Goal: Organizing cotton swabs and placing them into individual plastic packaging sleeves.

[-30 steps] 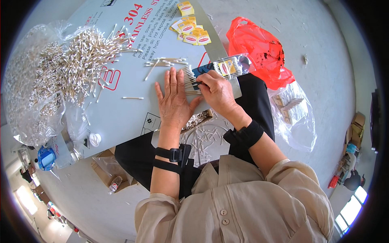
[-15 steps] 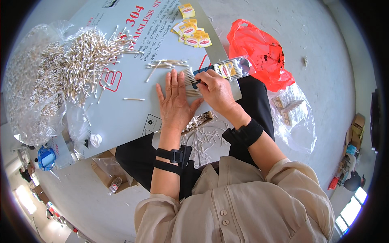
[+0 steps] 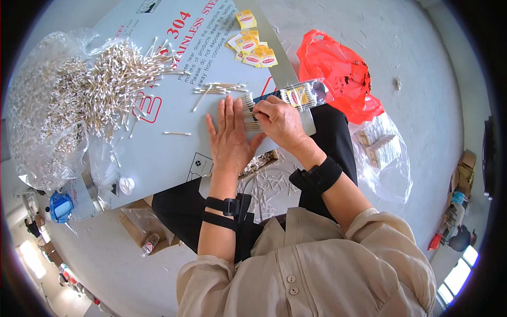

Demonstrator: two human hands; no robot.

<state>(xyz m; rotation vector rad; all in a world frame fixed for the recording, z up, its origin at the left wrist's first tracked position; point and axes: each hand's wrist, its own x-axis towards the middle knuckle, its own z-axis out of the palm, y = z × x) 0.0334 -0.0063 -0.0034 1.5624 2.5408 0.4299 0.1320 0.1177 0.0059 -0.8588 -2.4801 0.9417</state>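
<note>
My left hand (image 3: 231, 138) lies flat on the sheet-covered table (image 3: 169, 150), its fingers stretched out and its fingertips beside a row of cotton swabs (image 3: 247, 101). Across that row, my right hand (image 3: 284, 122) is closed, thumb and fingers bent together over the swabs; what they pinch is hidden. A dark blue strip (image 3: 265, 96) shows just beyond my right knuckles. Beside it rests a clear packet of cotton swabs (image 3: 305, 95) with a yellow label (image 3: 297, 97). A few loose swabs (image 3: 224, 87) lie beyond my left fingertips.
A large heap of cotton swabs (image 3: 100, 84) spills from a clear bag at the left. Yellow cards (image 3: 251, 45) lie at the far edge. To the right are a red plastic bag (image 3: 338, 74) and a clear bag of packs (image 3: 384, 150). An open cardboard box (image 3: 140, 224) sits below.
My right fingers have come down slightly toward me over the swabs, and less of the dark blue strip shows. My left hand stays flat. The whole view has shifted a little.
</note>
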